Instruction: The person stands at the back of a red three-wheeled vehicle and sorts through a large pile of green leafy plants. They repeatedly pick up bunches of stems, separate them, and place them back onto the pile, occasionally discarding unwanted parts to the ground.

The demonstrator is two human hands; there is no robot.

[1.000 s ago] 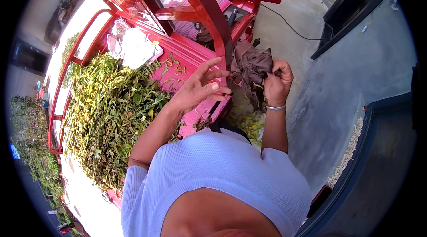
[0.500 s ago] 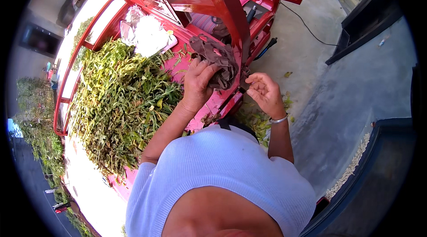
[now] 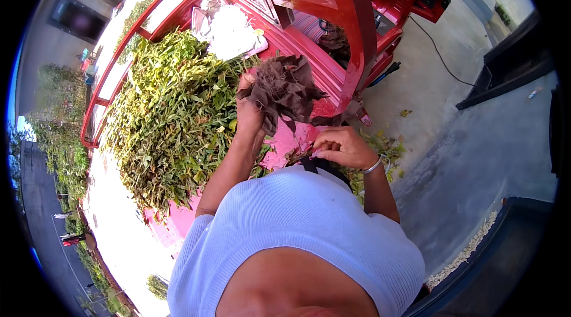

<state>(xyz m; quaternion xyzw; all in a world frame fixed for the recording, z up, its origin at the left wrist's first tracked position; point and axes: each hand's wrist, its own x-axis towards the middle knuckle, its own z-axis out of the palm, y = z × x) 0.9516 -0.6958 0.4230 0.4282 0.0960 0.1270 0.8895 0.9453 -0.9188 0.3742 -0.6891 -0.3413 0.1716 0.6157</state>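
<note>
- Cloth, dark brown and crumpled, is up in your left hand, above the pink cart bed and just right of the heap of leaves.
- Your left grip is closed on the cloth's left side; some of your fingers are lost behind the folds.
- Your right hand sits just below the cloth's right end, fingers curled in, thumb near the forefinger; whether anything thin is pinched there, I can't make out.
- Looks light and limp, this one: expect it to sag wherever you leave it unsupported. Nothing about it seems stiff or fragile.
- The surface appears dull, so it probably won't slip under a modest squeeze.
- Best hold, I'd say, is that thick bunch on the left; for a second one, pinch the thin tail trailing toward the foot of the red post.
- Beyond the leaves lies a white sack, glaring in the sun.
</note>
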